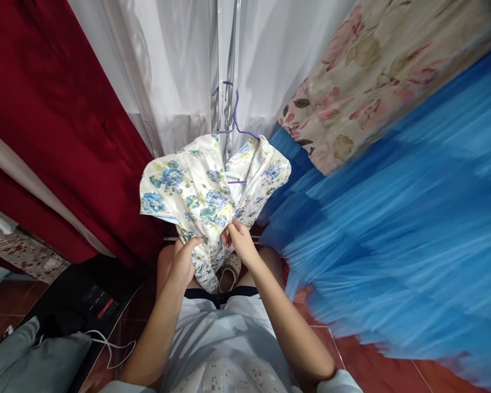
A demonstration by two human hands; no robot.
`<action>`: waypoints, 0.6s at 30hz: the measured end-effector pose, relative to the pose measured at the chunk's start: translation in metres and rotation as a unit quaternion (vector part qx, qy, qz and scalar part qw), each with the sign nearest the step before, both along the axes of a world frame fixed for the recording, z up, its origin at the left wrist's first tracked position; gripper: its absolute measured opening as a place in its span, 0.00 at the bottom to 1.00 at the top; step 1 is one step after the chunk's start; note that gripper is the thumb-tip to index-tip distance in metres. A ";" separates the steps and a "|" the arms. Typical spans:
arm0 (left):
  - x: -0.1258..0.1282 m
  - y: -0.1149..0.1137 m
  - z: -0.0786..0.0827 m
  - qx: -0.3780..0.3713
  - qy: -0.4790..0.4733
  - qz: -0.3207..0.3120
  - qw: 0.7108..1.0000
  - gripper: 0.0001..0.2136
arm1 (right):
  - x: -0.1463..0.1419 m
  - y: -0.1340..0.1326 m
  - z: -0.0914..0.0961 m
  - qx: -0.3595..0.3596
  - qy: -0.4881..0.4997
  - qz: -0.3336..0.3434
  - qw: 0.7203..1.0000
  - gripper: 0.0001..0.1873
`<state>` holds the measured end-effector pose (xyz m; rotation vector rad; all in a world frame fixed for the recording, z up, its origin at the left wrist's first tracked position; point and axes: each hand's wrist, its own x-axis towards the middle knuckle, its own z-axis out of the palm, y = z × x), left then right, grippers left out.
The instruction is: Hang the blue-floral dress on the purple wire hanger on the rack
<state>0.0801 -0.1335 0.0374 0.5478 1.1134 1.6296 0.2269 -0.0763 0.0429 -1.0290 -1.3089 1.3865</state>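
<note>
A cream blouse with blue flowers (204, 185) hangs from a purple hanger (235, 117), its neckline open in a V. The hanger's hook is at a white metal rack (236, 38). Low on the blouse's left side, my left hand (184, 261) grips the cloth with the thumb on top. My right hand (238, 239) pinches the front edge of the blouse just below the V. The lower part of the blouse droops between my knees, and its hem is partly hidden.
Red cloth (85, 125) hangs on the left and white cloth (172, 60) behind. To the right are a pink-flowered garment (331, 98) and blue tulle (376, 229). A brown clog (229, 272) shows below me. A black mat (106, 273) and white cable (110, 344) lie lower left on red tiles.
</note>
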 end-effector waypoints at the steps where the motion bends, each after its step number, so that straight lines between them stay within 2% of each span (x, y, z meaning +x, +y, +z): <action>1: 0.001 -0.002 0.002 0.006 -0.001 0.002 1.000 0.23 | 0.000 -0.001 -0.001 0.003 0.001 -0.005 1.000 0.08; 3: 0.006 -0.008 0.004 0.018 -0.009 0.000 1.000 0.23 | -0.002 -0.004 -0.003 0.011 0.004 -0.014 1.000 0.06; 8: 0.016 -0.021 0.006 0.009 -0.039 -0.017 0.999 0.21 | -0.004 -0.018 -0.006 0.063 0.051 -0.035 0.996 0.10; 10: 0.014 -0.024 0.005 0.037 -0.021 -0.024 0.999 0.20 | 0.003 -0.026 -0.009 0.071 0.060 -0.055 0.994 0.12; 11: 0.013 -0.025 0.003 0.063 0.005 -0.003 0.998 0.20 | 0.007 -0.029 -0.010 0.072 0.060 -0.065 0.993 0.13; 13: 0.009 -0.025 -0.002 0.121 0.098 0.109 0.982 0.22 | 0.016 -0.035 -0.013 0.066 0.055 -0.079 0.993 0.14; 15: 0.009 -0.024 -0.009 0.160 0.224 0.231 0.933 0.25 | 0.022 -0.040 -0.014 0.050 0.051 -0.074 0.995 0.15; 16: 0.011 -0.022 -0.014 0.170 0.286 0.244 0.911 0.25 | 0.023 -0.042 -0.013 0.040 0.050 -0.065 0.996 0.15; 17: 0.014 -0.020 -0.018 0.178 0.341 0.214 0.898 0.23 | 0.024 -0.043 -0.012 0.030 0.051 -0.054 0.997 0.15; 18: 0.018 -0.016 -0.022 0.185 0.385 0.150 0.892 0.20 | 0.023 -0.043 -0.011 0.019 0.055 -0.043 0.997 0.14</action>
